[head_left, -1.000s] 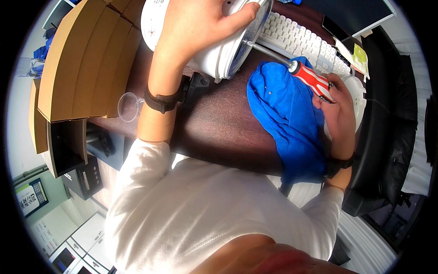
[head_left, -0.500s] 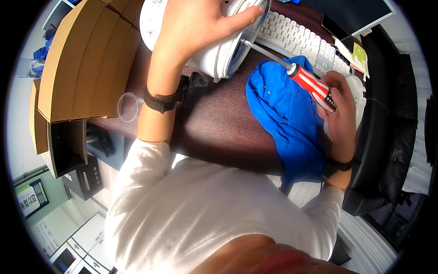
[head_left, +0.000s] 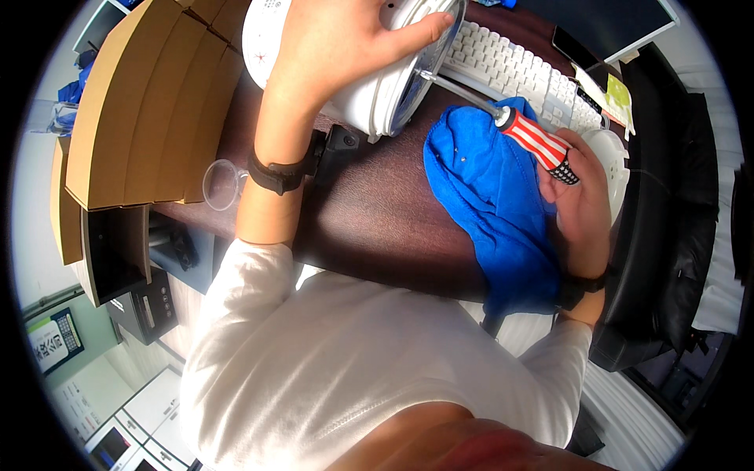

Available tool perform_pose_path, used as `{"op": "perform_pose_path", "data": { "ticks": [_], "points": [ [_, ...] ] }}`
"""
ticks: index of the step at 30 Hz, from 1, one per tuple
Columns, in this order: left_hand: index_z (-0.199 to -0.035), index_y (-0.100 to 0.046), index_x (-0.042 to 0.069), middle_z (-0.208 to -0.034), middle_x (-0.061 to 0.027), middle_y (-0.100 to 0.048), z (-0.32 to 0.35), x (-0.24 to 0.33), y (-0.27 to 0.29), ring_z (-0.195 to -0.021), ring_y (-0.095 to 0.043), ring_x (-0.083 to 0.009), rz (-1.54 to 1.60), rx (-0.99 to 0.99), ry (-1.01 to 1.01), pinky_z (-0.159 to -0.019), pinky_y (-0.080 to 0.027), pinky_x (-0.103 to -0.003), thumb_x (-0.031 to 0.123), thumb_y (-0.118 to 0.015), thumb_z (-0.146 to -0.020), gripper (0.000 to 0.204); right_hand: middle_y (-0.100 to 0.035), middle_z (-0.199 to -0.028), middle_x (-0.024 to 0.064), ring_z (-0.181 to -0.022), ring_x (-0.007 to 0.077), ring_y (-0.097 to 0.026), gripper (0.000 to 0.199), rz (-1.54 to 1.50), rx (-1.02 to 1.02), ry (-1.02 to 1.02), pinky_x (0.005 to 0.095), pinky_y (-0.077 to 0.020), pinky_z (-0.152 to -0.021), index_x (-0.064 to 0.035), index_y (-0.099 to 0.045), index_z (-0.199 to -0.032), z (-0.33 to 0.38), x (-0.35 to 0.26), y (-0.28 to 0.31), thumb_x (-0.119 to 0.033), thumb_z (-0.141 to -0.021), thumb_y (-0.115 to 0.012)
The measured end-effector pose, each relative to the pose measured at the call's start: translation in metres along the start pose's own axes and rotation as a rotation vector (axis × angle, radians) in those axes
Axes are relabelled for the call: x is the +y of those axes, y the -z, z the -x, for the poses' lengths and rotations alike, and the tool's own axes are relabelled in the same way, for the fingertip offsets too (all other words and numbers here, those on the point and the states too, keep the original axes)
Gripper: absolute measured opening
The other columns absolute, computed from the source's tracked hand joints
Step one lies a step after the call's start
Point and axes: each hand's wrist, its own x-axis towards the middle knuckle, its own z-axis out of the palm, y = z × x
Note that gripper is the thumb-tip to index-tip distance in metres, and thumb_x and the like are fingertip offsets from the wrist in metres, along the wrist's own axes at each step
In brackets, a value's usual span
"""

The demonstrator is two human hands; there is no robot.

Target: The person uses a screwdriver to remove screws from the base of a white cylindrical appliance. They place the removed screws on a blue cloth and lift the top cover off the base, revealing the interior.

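Observation:
A white round appliance housing [head_left: 361,106] lies tilted on the dark desk at the top of the view. Across it rests my left hand [head_left: 338,47], gripping it with the thumb stretched over the rim; the other fingertips run out of the picture. In my right hand [head_left: 583,184] is a screwdriver [head_left: 536,141] with a red-and-white striped handle and a star-patterned butt. Its metal shaft points up and left, with the tip at the housing's rim side. My right fingers close around the butt end. Beneath the screwdriver spreads a blue cloth [head_left: 479,169].
A white keyboard [head_left: 510,63] lies behind the screwdriver, near a monitor [head_left: 597,23]. Brown cardboard boxes [head_left: 141,110] stand at the left, with a clear plastic cup [head_left: 222,185] beside them. A white perforated part [head_left: 611,157] sits behind my right hand. A black sofa [head_left: 667,220] flanks the desk.
My right fingers have shifted around the screwdriver handle, which looks turned, showing more of its star pattern. The tip stays at the housing. My left hand has barely moved.

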Motion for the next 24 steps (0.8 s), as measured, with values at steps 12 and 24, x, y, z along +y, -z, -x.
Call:
{"op": "perform_pose_path", "data": {
  "ticks": [12, 24],
  "points": [
    [-0.112, -0.063, -0.002, -0.11, -0.0197, -0.064, -0.001, -0.001, -0.002, -0.111, -0.056, -0.0359, 0.018, 0.007, -0.016, -0.098, -0.042, -0.044, 0.033, -0.068, -0.075, 0.052, -0.059, -0.11, 0.0152, -0.08, 0.0174, -0.062, 0.034, 0.128, -0.031, 0.124, 0.0251, -0.0486, -0.057, 0.0029, -0.051, -0.119, 0.002, 0.006, -0.007, -0.024, -0.099, -0.048],
    [-0.113, -0.063, -0.002, -0.111, -0.0194, -0.064, -0.001, -0.001, -0.001, -0.112, -0.056, -0.0357, 0.0, -0.006, -0.009, -0.098, -0.042, -0.043, 0.034, -0.067, -0.075, 0.053, -0.058, -0.109, 0.0125, -0.079, 0.0144, -0.055, 0.033, 0.064, 0.025, 0.12, 0.0247, -0.0442, -0.061, 0.0, -0.05, -0.118, 0.001, 0.009, -0.006, -0.012, -0.089, -0.059]
  ]
}}
